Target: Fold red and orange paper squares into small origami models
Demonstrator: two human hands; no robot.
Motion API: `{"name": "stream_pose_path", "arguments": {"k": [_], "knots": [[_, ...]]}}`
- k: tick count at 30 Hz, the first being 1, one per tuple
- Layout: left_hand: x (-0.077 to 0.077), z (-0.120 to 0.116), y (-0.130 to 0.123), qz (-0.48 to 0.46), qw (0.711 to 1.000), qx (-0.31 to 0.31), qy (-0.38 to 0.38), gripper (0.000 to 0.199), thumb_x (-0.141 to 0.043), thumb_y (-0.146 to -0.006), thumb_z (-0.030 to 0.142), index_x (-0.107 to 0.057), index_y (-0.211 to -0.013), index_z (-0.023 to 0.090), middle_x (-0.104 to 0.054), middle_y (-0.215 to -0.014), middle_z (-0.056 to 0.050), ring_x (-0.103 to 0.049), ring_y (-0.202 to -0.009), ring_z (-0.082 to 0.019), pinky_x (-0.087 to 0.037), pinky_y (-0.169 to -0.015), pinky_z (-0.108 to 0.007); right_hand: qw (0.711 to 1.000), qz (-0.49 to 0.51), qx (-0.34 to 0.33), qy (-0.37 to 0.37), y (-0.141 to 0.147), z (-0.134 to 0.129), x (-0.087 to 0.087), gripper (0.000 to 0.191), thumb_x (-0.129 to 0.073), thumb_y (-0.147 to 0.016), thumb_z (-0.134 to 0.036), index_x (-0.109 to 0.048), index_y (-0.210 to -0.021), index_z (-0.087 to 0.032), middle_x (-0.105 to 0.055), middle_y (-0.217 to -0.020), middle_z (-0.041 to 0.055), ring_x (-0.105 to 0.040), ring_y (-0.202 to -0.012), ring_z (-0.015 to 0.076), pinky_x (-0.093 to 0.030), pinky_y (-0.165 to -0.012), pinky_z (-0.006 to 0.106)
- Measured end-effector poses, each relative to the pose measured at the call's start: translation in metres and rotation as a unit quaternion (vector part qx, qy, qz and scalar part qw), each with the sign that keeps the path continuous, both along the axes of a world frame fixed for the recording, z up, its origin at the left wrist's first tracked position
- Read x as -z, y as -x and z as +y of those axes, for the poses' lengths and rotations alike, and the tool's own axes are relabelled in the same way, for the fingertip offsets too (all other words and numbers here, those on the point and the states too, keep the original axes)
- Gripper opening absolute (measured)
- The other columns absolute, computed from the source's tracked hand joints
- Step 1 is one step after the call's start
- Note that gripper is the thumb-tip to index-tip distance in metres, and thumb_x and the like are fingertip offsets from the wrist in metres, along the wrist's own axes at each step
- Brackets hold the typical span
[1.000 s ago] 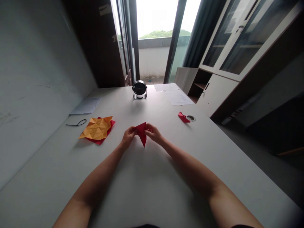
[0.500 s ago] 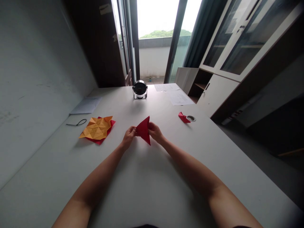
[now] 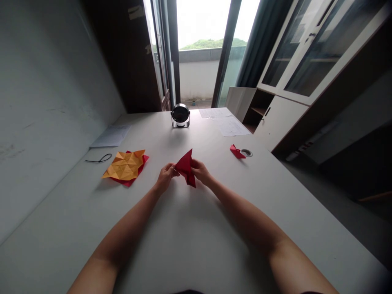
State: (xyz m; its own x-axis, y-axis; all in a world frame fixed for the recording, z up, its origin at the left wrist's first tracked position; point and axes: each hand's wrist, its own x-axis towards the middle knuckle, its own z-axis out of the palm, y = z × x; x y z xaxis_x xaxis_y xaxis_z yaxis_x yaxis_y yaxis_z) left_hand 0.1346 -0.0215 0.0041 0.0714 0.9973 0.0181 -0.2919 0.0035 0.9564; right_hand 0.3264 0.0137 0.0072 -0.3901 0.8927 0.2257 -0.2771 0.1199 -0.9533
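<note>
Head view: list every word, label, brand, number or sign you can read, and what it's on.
No text can be read.
Far-right papers: faint marks, too small and blurred to read.
Far-left papers: none readable.
Pale patch on cabinet glass: too blurred to tell.
Folded red paper: no writing visible.

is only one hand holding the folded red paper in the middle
No, the left hand and the right hand both hold the folded red paper, one at each side.
</note>
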Motion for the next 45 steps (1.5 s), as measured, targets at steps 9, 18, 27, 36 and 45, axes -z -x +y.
{"name": "stream_pose_path", "arguments": {"k": [9,18,27,36,45], "knots": [[-0.003,-0.001,-0.003,0.022,0.999,0.008,0.041,0.036,-0.064,-0.083,0.053,-0.057,-0.080,0.017,-0.055,-0.063,0.003,-0.052,-0.051,-0.010,-0.041,-0.049,-0.021,0.995,-0.032,0.039,-0.081,-0.001,-0.003,0.002,0.015,-0.068,-0.079,-0.031,-0.061,-0.082,-0.018,-0.062,-0.073,0.0005,-0.056,-0.066,0.0146,-0.045,-0.060,0.027],[0.002,0.006,0.007,-0.016,0.995,0.024,0.095,0.029,-0.075,-0.073,0.038,-0.063,-0.087,0.016,-0.063,-0.071,0.000,-0.058,-0.059,-0.012,-0.045,-0.055,-0.022,0.977,-0.123,0.052,-0.164,-0.004,0.000,0.004,0.030,-0.049,-0.075,-0.014,-0.075,-0.091,-0.018,-0.069,-0.085,0.0047,-0.060,-0.075,0.0161,-0.046,-0.067,0.027],[0.010,0.013,0.010,-0.060,0.994,-0.035,0.085,0.043,-0.082,-0.066,0.039,-0.059,-0.094,0.015,-0.067,-0.073,-0.001,-0.062,-0.062,-0.013,-0.051,-0.062,-0.026,0.983,-0.106,-0.020,-0.146,-0.004,-0.003,-0.003,0.022,-0.058,-0.078,-0.018,-0.074,-0.094,-0.018,-0.067,-0.093,0.0073,-0.062,-0.083,0.0195,-0.050,-0.072,0.029],[0.004,0.009,0.010,-0.033,0.995,-0.060,0.070,0.054,-0.077,-0.074,0.040,-0.048,-0.113,0.018,-0.069,-0.080,-0.002,-0.067,-0.066,-0.017,-0.055,-0.061,-0.031,0.964,-0.169,0.017,-0.205,-0.003,-0.004,0.001,0.023,-0.058,-0.076,-0.012,-0.074,-0.091,-0.020,-0.068,-0.090,0.0049,-0.061,-0.078,0.0169,-0.050,-0.071,0.029],[0.001,0.005,0.004,0.000,1.000,-0.017,0.026,0.055,-0.079,-0.072,0.033,-0.050,-0.115,0.016,-0.072,-0.092,-0.009,-0.071,-0.076,-0.021,-0.057,-0.072,-0.036,0.960,-0.162,0.103,-0.203,-0.007,0.003,0.002,0.017,-0.060,-0.081,-0.020,-0.072,-0.093,-0.020,-0.064,-0.094,0.0061,-0.060,-0.078,0.0159,-0.051,-0.068,0.029]]}}
